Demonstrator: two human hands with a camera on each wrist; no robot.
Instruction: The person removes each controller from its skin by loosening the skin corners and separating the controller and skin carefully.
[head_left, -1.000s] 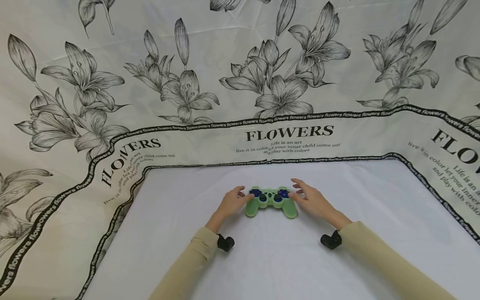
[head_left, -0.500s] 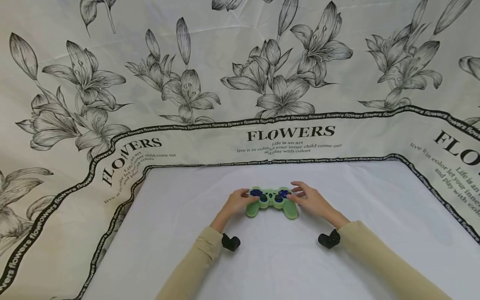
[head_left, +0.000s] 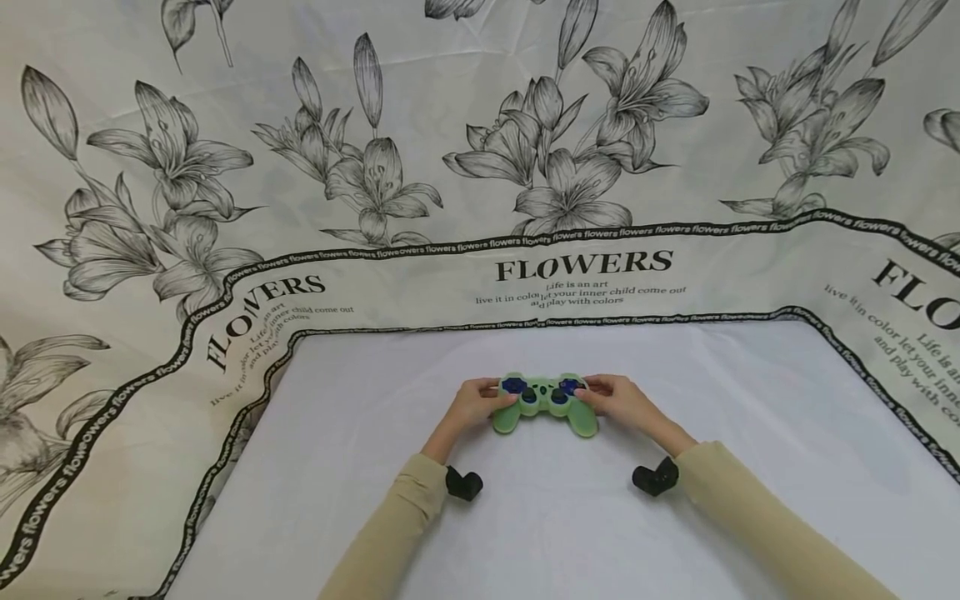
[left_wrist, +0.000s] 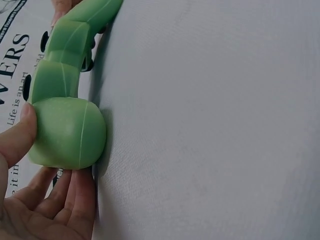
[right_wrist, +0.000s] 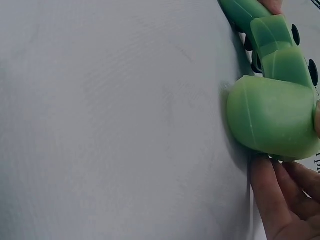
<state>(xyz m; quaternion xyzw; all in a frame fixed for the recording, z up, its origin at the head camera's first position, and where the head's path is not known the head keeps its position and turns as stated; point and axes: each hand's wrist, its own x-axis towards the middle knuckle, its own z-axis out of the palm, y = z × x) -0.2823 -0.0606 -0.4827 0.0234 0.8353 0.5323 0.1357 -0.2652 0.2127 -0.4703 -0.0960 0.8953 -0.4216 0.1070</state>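
A light green game controller [head_left: 543, 404] with dark blue button areas and two dark thumbsticks lies on the white tabletop, its grips toward the person. My left hand [head_left: 474, 404] holds its left side, thumb on top and the other fingers at the outer edge. On the opposite side my right hand [head_left: 622, 400] grips it the same way, thumb near the right buttons. In the left wrist view the rounded grip end of the controller [left_wrist: 67, 132] sits between thumb and fingers. The right wrist view shows the controller's other grip [right_wrist: 272, 117], with fingertips tucked against its side.
White cloth [head_left: 555, 525] covers the table around the controller. Behind and to both sides hangs a pale curtain [head_left: 405, 287] printed with lilies and the word FLOWERS. A black wrist camera [head_left: 463, 483] sits at the left cuff, another black camera [head_left: 655, 477] at the right.
The left hand has moved right onto the controller, its thumb coming over the top. The right hand's raised fingers have come down and closed on its side. The controller has hardly moved.
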